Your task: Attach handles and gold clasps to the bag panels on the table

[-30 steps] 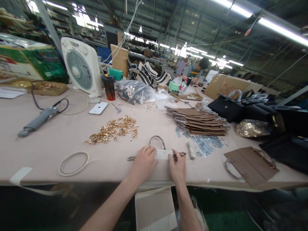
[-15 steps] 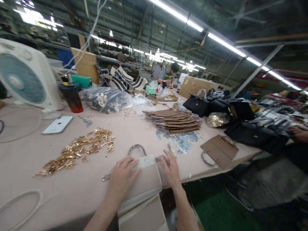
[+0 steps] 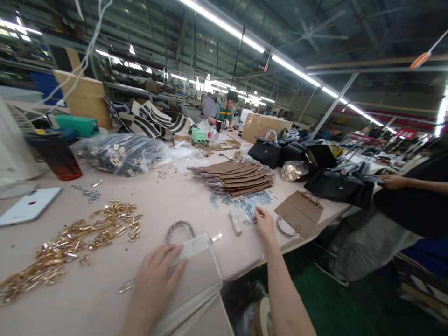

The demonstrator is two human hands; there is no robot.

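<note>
My left hand lies flat on a pale beige handbag, fingers stretched out over its left side. A wrapped loop handle sticks out from the bag's far edge. My right hand is at the near side of a scatter of small blue-grey pieces, thumb and fingers drawn together; anything between the fingertips is too small to make out. Left of that hand lies a white roll. One shiny metal fitting rests by the bag's right corner, another by my left hand.
Stacked brown bag panels stand beyond the pieces. A brown bag part and black handbags are at the right, near a standing person. Gold fittings, a phone and a dark cup occupy the left.
My right hand has left the bag's right edge and moved forward and right to the blue-grey pieces, its fingers drawing together. My left hand stays on the bag. The view has swung right.
</note>
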